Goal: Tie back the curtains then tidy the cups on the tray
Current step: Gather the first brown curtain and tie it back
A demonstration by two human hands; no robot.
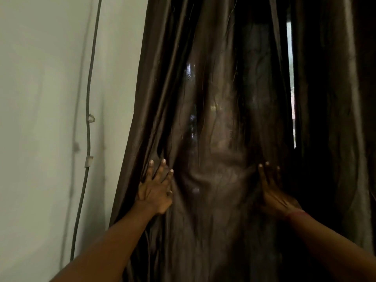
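Curtain (213,139) front and centre, dark brown and glossy, hanging full length just right of the pale wall (40,98). Both hands are on it, low in the scene. The left hand (155,190) lies flat on the folds at the curtain's left edge, fingers straight and fanned apart. The right hand (272,192) is on the right side of the same bunch, fingers straight and close together, palm turned in against the cloth. Between them the fabric puckers into a waist, so I'd call this the gathering step. Nothing is wrapped or knotted round the cloth yet. A thin slit of daylight (291,78) shows further right, and a grey cable (88,119) runs down the wall. Cups and tray are out of view, so by my reckoning the tying back is barely begun and the tidying is all to come.
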